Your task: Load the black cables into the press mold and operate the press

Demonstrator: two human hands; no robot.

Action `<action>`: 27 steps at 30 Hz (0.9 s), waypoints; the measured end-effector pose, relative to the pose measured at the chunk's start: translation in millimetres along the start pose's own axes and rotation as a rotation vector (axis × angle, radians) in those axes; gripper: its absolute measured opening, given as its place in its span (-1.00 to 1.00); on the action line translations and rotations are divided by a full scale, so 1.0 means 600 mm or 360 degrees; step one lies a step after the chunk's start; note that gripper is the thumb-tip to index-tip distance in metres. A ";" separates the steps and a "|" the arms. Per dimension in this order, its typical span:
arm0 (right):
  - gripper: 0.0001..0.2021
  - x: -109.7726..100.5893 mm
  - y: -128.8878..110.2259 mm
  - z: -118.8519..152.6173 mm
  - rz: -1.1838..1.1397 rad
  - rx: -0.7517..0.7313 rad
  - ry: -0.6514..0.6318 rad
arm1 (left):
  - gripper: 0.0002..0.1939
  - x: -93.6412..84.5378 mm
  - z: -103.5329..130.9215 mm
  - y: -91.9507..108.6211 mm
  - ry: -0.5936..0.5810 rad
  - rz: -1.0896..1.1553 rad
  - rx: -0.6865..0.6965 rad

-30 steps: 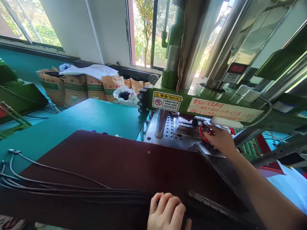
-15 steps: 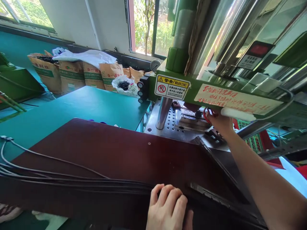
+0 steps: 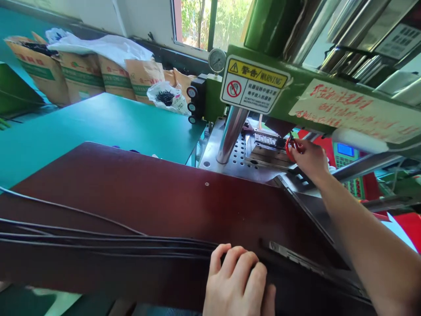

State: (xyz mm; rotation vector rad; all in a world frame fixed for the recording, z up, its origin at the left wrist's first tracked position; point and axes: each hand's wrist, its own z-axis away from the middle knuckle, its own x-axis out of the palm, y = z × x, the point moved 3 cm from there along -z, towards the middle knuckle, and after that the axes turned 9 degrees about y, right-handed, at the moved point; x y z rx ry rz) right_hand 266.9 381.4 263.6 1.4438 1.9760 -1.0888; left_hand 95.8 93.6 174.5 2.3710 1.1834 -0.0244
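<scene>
My right hand (image 3: 309,159) is reaching in under the big green press machine (image 3: 263,57), fingers closed around the small red-handled scissors (image 3: 290,147) at the grey metal mould block (image 3: 268,151) — I think I am snipping something there, so my next move must be small and careful. My left hand (image 3: 239,283) lies flat, fingers together, pressing the bundle of thin black cables (image 3: 108,241) onto the dark brown board (image 3: 158,197). The yellow and white sticker (image 3: 254,83) says "WARNING" — the red writing on the paper note (image 3: 355,110) is too hard to read.
</scene>
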 end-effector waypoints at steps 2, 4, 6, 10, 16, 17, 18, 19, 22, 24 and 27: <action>-0.58 -0.010 0.004 0.006 0.0037 0.0023 0.0059 | -0.90 0.000 0.001 -0.001 -0.0001 0.0013 -0.0018; -0.58 -0.022 -0.001 0.009 0.0051 0.0083 0.0080 | -0.90 0.001 0.003 -0.002 0.0012 0.0004 -0.0021; -0.58 -0.028 -0.011 0.009 0.0051 0.0168 0.0076 | -0.92 0.003 0.007 -0.004 0.0002 0.0007 -0.0019; -0.60 -0.022 -0.026 0.002 0.0015 0.0244 0.0096 | -0.92 0.004 0.010 -0.006 -0.0019 0.0031 -0.0013; -0.59 -0.006 -0.017 0.006 0.0049 0.0087 0.0149 | -0.88 0.006 0.001 -0.004 0.0026 -0.0062 0.0072; -0.58 -0.009 -0.014 0.008 0.0052 0.0090 0.0149 | -0.87 0.008 0.002 -0.005 0.0039 -0.0056 0.0069; -0.56 -0.012 -0.010 0.010 0.0049 0.0107 0.0142 | -0.84 0.011 0.006 -0.006 0.0069 -0.0046 0.0053; -0.53 -0.016 -0.008 0.010 0.0037 0.0131 0.0130 | -0.82 0.014 0.010 -0.008 0.0107 -0.0028 0.0025; -0.49 -0.024 -0.007 0.006 0.0012 0.0226 0.0061 | -0.75 0.021 0.023 -0.010 0.0234 -0.0017 -0.0006; -0.54 -0.022 -0.012 0.000 0.0026 0.0269 0.0026 | -0.75 0.023 0.027 -0.010 0.0209 -0.0034 0.0001; -0.60 -0.012 -0.019 -0.011 -0.0006 0.0210 0.0025 | -0.77 0.018 0.024 -0.009 0.0097 -0.0028 -0.0037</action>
